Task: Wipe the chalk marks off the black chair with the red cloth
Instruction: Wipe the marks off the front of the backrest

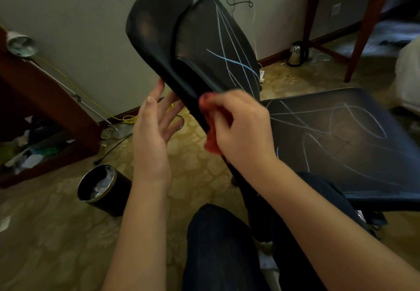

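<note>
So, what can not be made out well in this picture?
Head view:
- cloth: mostly under the right hand, extent unclear.
- left hand: blurred at the edge of the back, touch uncertain.
- seat: right side cut off by the frame edge.
- base: hidden by seat and legs.

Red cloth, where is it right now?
In the head view the red cloth sits mid-frame, bunched in the right hand against the lower edge of the black chair's backrest, left of the chalk-marked seat.
</note>
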